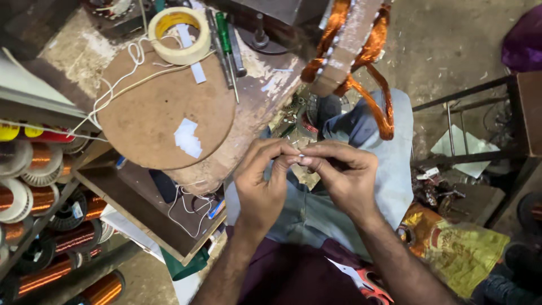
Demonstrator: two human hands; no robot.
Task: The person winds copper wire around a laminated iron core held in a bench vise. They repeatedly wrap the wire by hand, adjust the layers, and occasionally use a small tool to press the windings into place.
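The left hand and right hand are held together above the lap, fingertips pinched on a small pale object too small to identify. A copper wire coil is seen hanging beyond the hands, looped about a wooden former. On the counter a round wooden disc, a roll of masking tape and a green-handled screwdriver are noted. Spools of copper wire are racked at left.
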